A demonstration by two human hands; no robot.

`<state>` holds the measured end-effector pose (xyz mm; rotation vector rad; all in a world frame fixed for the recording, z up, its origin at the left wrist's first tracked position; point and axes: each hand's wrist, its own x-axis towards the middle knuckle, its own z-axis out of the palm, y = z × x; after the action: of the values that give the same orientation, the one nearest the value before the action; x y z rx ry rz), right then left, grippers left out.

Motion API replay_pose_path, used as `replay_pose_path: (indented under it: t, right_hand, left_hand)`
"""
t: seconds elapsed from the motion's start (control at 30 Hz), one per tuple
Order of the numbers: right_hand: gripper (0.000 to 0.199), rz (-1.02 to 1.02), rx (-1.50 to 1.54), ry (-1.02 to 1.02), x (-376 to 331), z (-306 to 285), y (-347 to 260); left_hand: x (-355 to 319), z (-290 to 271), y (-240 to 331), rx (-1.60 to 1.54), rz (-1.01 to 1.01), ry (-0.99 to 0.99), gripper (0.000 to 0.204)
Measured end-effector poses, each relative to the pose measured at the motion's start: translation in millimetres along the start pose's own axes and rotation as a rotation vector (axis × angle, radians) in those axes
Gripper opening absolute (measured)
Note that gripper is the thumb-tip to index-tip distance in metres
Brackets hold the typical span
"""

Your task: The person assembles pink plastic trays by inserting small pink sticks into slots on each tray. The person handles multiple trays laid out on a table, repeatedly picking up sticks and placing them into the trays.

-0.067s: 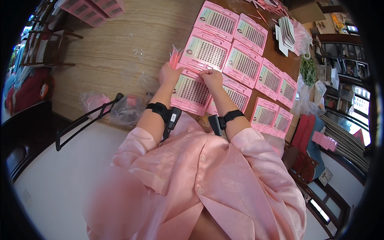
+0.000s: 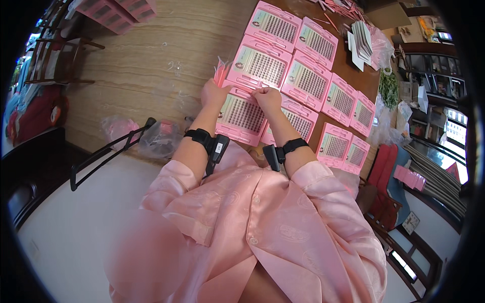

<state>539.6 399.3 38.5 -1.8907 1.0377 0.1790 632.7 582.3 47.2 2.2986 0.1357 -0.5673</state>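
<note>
My left hand (image 2: 214, 93) is wrapped round a bundle of thin pink tools in clear sleeves (image 2: 221, 72); their exact kind is too small to tell. It is over the upper left corner of the nearest pink lash tray (image 2: 240, 117), which carries rows of small dark lash clusters. At that tray's upper right edge is my right hand (image 2: 268, 99), its thumb and fingers pinched together. What they grip, if anything, is hidden. Just beyond both hands lies another pink lash tray (image 2: 260, 66) with the same rows.
More pink lash trays (image 2: 306, 81) cover the brown table (image 2: 345, 65) to the right. Loose pink sticks (image 2: 343, 7) and a stack of white cards (image 2: 359, 44) lie at the far side. Left of the table, a black rail (image 2: 108, 149) and plastic bags (image 2: 160, 139) are near the floor.
</note>
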Motion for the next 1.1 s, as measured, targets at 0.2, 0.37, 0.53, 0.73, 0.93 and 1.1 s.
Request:
replay_pose_path:
  t: [0.2,0.37,0.53,0.73,0.93,1.1]
  right_hand:
    - [0.029,0.022,-0.196,-0.043,-10.6,-16.0,-29.3]
    - [0.036,-0.062,-0.471,-0.026,-10.3,-33.3,-38.8]
    - [0.04,-0.025,-0.456,-0.065,-0.9,-34.5,-35.6]
    - [0.045,-0.019,-0.61,-0.088,2.2,-34.2,-45.2]
    - [0.047,0.021,-0.785,-0.127,1.7,-33.8,-68.7]
    - [0.038,-0.062,-0.77,-0.056,-0.6,-26.3,-71.2]
  left_hand:
    - [13.0,-0.3,-3.4,-0.041,-0.05,-0.076,0.063]
    - [15.2,-0.3,-4.0,-0.072,-0.043,-0.101,0.062]
    - [18.3,1.8,-6.2,-0.072,-0.029,-0.101,0.061]
    - [22.9,5.0,-11.8,-0.022,-0.019,-0.12,0.065]
    - [28.2,9.4,-17.3,-0.01,-0.009,-0.129,0.065]
    - [23.7,4.9,-12.4,-0.072,-0.018,-0.15,0.064]
